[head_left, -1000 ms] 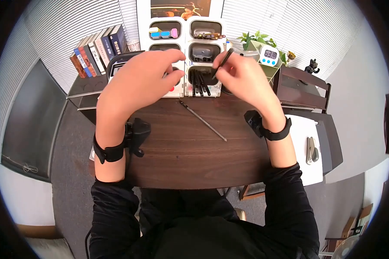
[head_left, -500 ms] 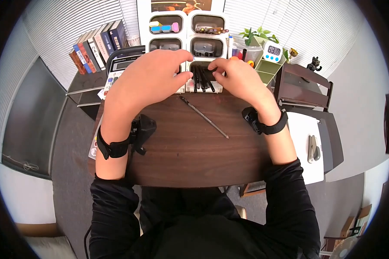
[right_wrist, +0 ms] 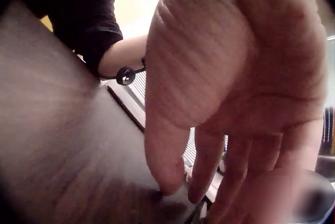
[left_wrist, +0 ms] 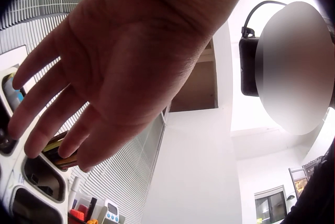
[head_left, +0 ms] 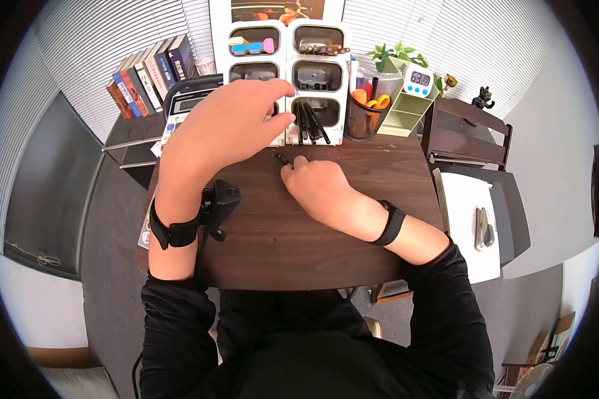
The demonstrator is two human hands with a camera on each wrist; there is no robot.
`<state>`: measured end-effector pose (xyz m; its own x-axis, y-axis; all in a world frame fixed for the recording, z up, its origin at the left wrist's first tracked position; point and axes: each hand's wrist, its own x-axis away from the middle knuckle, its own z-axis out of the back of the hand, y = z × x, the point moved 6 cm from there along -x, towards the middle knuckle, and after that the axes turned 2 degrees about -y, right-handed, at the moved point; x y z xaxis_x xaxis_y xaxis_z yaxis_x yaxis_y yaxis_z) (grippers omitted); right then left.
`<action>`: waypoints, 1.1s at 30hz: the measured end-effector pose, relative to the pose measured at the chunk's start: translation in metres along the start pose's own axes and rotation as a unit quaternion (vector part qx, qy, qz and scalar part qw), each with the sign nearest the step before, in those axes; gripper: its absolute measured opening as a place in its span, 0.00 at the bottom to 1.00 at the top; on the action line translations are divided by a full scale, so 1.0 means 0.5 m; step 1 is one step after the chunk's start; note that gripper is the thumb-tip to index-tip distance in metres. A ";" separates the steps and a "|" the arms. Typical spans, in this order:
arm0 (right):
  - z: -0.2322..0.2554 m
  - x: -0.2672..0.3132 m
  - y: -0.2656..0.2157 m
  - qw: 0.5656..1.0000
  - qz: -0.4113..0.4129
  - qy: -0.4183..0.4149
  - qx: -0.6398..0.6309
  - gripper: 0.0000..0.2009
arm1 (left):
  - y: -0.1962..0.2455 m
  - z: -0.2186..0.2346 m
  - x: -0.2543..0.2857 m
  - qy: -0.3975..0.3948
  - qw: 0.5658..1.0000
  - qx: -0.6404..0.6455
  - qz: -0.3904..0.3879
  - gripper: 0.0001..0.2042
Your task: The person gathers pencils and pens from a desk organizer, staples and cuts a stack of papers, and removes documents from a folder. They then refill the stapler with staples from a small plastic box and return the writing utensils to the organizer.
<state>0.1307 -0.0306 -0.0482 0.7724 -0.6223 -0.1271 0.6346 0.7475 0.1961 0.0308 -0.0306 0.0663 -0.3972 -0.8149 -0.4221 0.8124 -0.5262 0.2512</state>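
Observation:
My right hand is low over the dark wooden table, its thumb and forefinger pinching a slim grey pencil. Only the dark end of this pencil shows past the fingers; the hand hides the rest. My left hand is raised in front of the left column of a white compartment organizer. Its fingers are spread and hold nothing, as the left wrist view also shows. Several black pens lean in the organizer's lower right compartment, between the two hands.
Right of the organizer stand a mesh cup with orange-handled scissors, and a green holder with a digital timer. A calculator is behind the left hand. A stapler lies on white paper at right.
My right hand put a black pen among the others in the lower right compartment, then came down and left to the pencil on the table. The left hand stays nearly in place.

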 end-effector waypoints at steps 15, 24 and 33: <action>0.192 0.026 0.055 0.864 0.019 0.131 -0.486 0.06 | -0.025 0.080 0.028 0.023 0.997 0.023 0.071 0.17; 0.243 0.059 0.205 0.826 -0.116 0.400 -0.380 0.06 | -0.023 0.088 0.031 0.029 0.997 -0.006 0.065 0.16; 0.138 -0.013 0.179 0.947 -0.116 0.229 -0.191 0.08 | -0.020 0.075 0.027 0.020 0.998 0.008 0.058 0.16</action>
<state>0.1805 0.0243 0.0375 0.4857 -0.6795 -0.5499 0.6845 0.6869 -0.2442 0.0014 -0.0457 0.0908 -0.2833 -0.8601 -0.4243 0.8451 -0.4330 0.3135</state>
